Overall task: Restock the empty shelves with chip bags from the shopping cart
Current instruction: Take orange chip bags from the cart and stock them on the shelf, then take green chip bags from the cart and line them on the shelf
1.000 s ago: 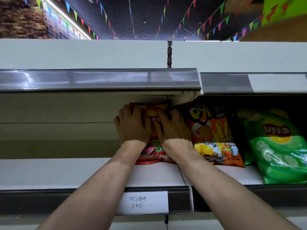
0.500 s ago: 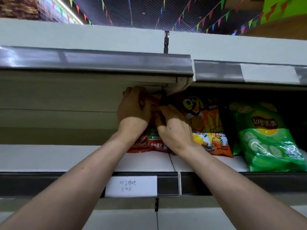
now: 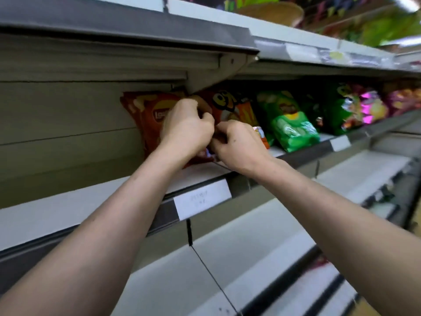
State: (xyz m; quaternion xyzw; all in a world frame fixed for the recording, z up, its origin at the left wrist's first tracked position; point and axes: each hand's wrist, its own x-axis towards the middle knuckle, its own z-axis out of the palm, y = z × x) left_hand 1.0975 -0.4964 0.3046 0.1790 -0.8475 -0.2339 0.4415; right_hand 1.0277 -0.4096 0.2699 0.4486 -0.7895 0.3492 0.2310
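Observation:
A red chip bag [image 3: 150, 115] stands upright on the white shelf [image 3: 68, 206], leaning toward the back wall. My left hand [image 3: 185, 127] is in front of its right side with fingers curled at the bag's edge. My right hand [image 3: 237, 144] sits just beside it, fingers curled in at the bag's lower right part. Whether either hand truly grips the bag is hard to tell. An orange chip bag [image 3: 237, 108] stands right of the red one, partly behind my hands.
Green chip bags [image 3: 291, 124] and pink ones [image 3: 373, 108] fill the shelf to the right. A white price label [image 3: 202, 199] hangs on the shelf's front rail. The upper shelf [image 3: 127, 26] overhangs closely. Lower shelves [image 3: 262, 258] run below.
The view has swung to the right and tilted, showing more bags along the shelf. Both hands have curled and drawn together at the red bag's right side.

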